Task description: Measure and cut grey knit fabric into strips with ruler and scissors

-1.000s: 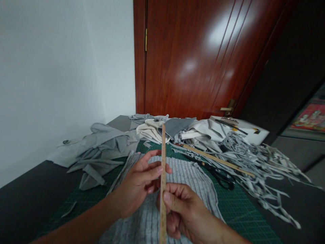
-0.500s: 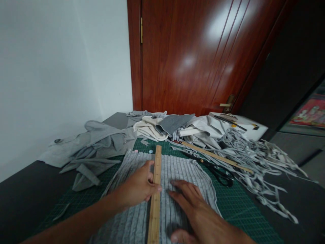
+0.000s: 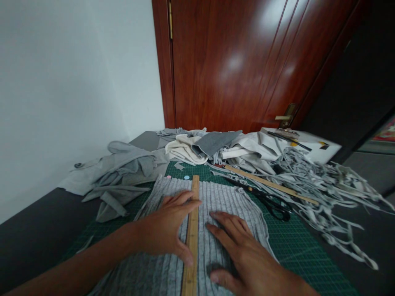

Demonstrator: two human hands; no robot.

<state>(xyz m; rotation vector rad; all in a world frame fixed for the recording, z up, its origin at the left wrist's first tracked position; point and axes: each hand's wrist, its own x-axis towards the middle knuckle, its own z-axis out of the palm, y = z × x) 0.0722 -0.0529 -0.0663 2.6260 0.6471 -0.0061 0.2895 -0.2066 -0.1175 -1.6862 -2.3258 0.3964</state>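
Grey ribbed fabric (image 3: 212, 201) lies spread on a green cutting mat (image 3: 308, 250). A wooden ruler (image 3: 191, 242) runs lengthwise along the fabric, in line with its ribs. My left hand (image 3: 166, 222) is open over the ruler, its fingers and thumb spread, with fingertips at the ruler's upper part and the thumb at its edge lower down. To the right of the ruler, my right hand (image 3: 240, 250) rests open on the fabric, fingers apart. Black-handled scissors (image 3: 274, 205) lie beside the fabric on the right.
A second wooden ruler (image 3: 271, 185) lies behind the scissors, next to a heap of grey fabric strips (image 3: 321, 176). Folded grey cloth (image 3: 123, 172) sits at the left, more cloth (image 3: 216, 144) at the back. A white box (image 3: 324, 150) stands at the back right.
My left hand has gone from gripping the ruler's edges to spreading open over it. The right hand stays on the fabric. The view has shifted slightly.
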